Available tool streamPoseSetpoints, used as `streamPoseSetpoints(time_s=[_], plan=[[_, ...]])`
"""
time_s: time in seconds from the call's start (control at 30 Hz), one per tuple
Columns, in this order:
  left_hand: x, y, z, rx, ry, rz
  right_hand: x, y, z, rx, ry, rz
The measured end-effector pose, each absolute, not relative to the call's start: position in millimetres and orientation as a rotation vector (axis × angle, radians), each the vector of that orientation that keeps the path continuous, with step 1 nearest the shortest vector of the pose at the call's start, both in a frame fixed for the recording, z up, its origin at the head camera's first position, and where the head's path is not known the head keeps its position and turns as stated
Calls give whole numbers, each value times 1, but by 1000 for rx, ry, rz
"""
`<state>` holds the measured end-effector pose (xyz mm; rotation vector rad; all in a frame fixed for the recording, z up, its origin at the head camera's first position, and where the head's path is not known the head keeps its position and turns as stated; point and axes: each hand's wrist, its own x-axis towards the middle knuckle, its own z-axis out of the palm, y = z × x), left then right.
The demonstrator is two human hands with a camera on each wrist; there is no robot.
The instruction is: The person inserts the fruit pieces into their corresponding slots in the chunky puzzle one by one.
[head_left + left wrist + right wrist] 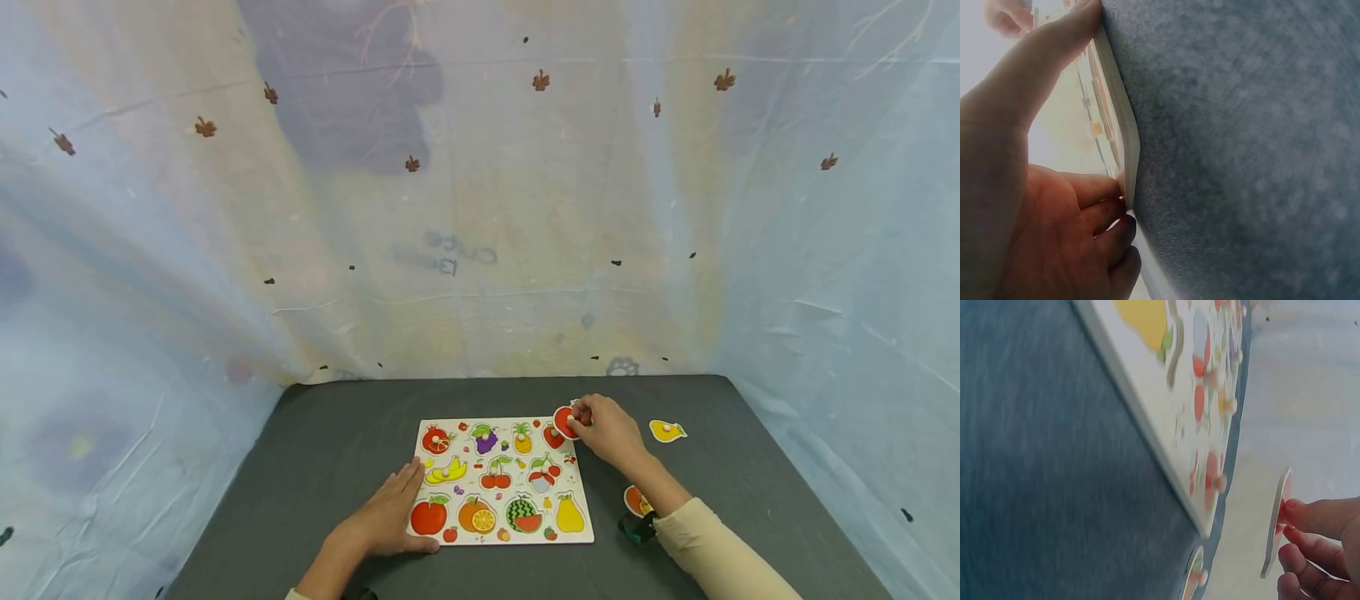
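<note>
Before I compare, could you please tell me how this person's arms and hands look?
The left hand and the right hand wear no gloves. The right sleeve is plain cream and stops short of the wrist; by its edge sits a small black device with some green. On the left, only a bit of pale cuff shows.
</note>
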<state>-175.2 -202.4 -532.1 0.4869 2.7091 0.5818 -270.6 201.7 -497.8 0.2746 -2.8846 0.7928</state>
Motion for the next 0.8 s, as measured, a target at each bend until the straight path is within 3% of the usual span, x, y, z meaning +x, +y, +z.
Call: streamPoseSetpoints(time_s=[0.8], plan=[[-175,-202,-531,488,2716,573,-233,131,-513,659,-2777,823]])
